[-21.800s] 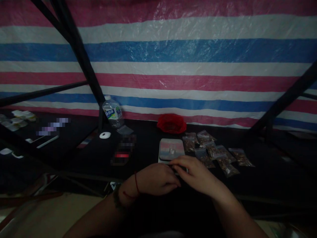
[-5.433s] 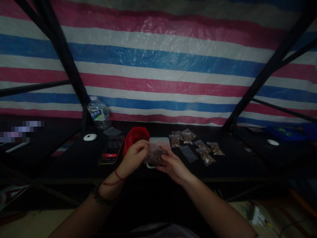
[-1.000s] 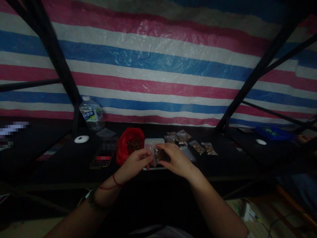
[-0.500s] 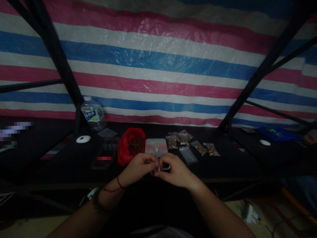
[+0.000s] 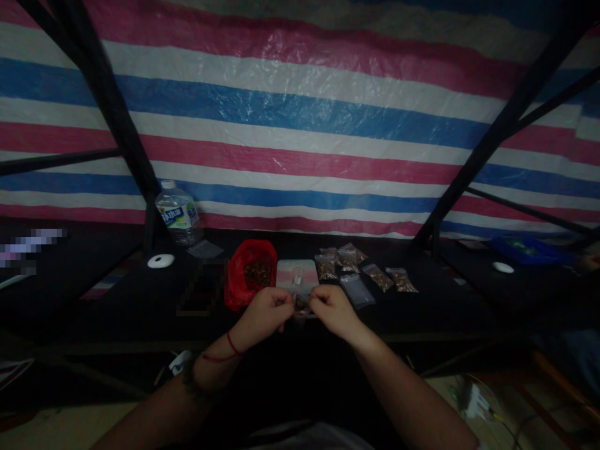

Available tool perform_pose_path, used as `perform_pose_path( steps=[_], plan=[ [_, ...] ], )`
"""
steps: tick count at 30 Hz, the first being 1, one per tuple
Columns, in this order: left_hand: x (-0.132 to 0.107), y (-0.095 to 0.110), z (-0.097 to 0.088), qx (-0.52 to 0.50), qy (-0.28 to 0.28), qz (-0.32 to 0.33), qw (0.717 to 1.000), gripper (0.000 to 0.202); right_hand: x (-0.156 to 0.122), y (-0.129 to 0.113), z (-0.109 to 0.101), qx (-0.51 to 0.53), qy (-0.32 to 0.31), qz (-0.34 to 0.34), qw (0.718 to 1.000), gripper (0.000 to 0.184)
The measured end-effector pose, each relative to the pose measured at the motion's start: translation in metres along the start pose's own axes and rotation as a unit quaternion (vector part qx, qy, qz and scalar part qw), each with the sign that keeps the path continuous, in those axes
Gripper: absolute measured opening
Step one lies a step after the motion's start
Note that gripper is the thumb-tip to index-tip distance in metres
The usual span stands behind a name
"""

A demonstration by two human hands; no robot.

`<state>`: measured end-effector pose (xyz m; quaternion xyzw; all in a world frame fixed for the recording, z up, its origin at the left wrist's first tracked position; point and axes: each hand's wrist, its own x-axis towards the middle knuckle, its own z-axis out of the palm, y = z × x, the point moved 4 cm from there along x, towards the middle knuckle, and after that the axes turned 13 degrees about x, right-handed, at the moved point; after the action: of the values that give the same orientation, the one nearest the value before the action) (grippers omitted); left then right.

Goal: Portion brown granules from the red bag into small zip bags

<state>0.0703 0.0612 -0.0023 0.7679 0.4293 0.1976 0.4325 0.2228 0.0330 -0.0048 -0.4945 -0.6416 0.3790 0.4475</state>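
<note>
Between my two hands hangs a small clear zip bag (image 5: pixel 300 306), dark bits showing inside it. The fingers of my left hand (image 5: pixel 269 307) pinch one upper side of the bag; those of my right hand (image 5: pixel 332 307) pinch the other. Just beyond them lies a flat pale scale-like device (image 5: pixel 284 272) with a small clear cup (image 5: pixel 297 275) on it. Left of the device stands a red plastic-lined container (image 5: pixel 235 275) with small brown-gold pieces in it. Several filled zip bags (image 5: pixel 348 257) and a flat clear zip bag (image 5: pixel 357 291) lie to the right.
A large clear bottle (image 5: pixel 178 215) stands back left, near a flat plastic bag (image 5: pixel 205 249) and a white oval object (image 5: pixel 160 260). On the right are a blue tray (image 5: pixel 525 251) and another white oval object (image 5: pixel 503 267). Black metal posts frame the table on both sides.
My hands have moved apart from a close pinch, spreading the small bag's top between them. Dark contents now show in it. The view has shifted slightly.
</note>
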Motion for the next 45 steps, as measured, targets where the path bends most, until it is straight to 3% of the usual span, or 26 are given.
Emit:
perform_pose_path(
  steps=[2,4,7,10,12,14,17,19,22,24,25,28,31,34,38,45],
  plan=[
    [0.002,-0.003,-0.005,0.02,0.024,-0.002,1.0,0.02,0.0,-0.001,-0.001,-0.022,0.036,-0.008,0.999,0.028],
    [0.003,-0.002,-0.013,0.049,0.054,0.028,0.997,0.021,0.0,-0.002,0.001,-0.004,0.015,-0.02,1.0,0.028],
    [0.001,0.006,-0.026,0.065,0.092,0.097,0.989,0.024,0.0,-0.006,0.004,0.08,-0.001,-0.052,0.995,0.026],
    [-0.003,0.011,-0.039,0.018,0.1,0.106,0.989,0.026,-0.001,-0.005,0.003,0.198,0.053,-0.029,0.978,0.012],
    [-0.005,0.01,-0.046,-0.021,0.103,0.096,0.99,0.023,-0.003,-0.001,0.008,0.289,0.055,0.034,0.955,0.029],
    [-0.006,0.009,-0.052,-0.051,0.113,0.097,0.988,0.02,-0.005,0.001,0.019,0.387,0.013,0.11,0.915,0.048],
    [-0.003,0.003,-0.056,-0.094,0.121,0.097,0.983,0.016,-0.006,0.001,0.032,0.492,-0.035,0.189,0.849,0.053],
    [0.0,-0.002,-0.06,-0.122,0.129,0.081,0.981,0.016,-0.001,0.001,0.033,0.524,-0.024,0.189,0.83,0.046],
    [0.002,-0.012,-0.077,-0.079,0.186,0.051,0.978,0.025,0.018,0.001,0.023,0.537,0.025,0.14,0.832,0.035],
    [0.001,-0.018,-0.092,0.056,0.212,0.036,0.975,0.027,0.038,0.0,0.014,0.524,0.059,0.097,0.844,0.032],
    [0.001,-0.021,-0.097,0.136,0.198,0.024,0.97,0.028,0.051,-0.001,0.009,0.512,0.077,0.072,0.852,0.031],
    [0.0,-0.033,-0.1,0.303,0.067,-0.012,0.951,0.028,0.091,0.0,0.0,0.447,0.125,-0.009,0.886,0.03],
    [-0.003,-0.037,-0.094,0.364,-0.035,-0.002,0.931,0.022,0.128,0.005,0.007,0.303,0.128,-0.047,0.943,0.028],
    [-0.002,-0.037,-0.09,0.393,-0.048,0.013,0.918,0.022,0.151,0.005,0.027,0.086,0.072,-0.085,0.99,0.02],
    [0.001,-0.044,-0.09,0.416,-0.034,0.021,0.909,0.024,0.161,-0.006,0.048,-0.095,0.01,-0.148,0.984,0.017],
    [0.003,-0.06,-0.087,0.434,-0.086,0.014,0.897,0.026,0.167,-0.023,0.054,-0.176,0.012,-0.167,0.97,0.018]
  ],
)
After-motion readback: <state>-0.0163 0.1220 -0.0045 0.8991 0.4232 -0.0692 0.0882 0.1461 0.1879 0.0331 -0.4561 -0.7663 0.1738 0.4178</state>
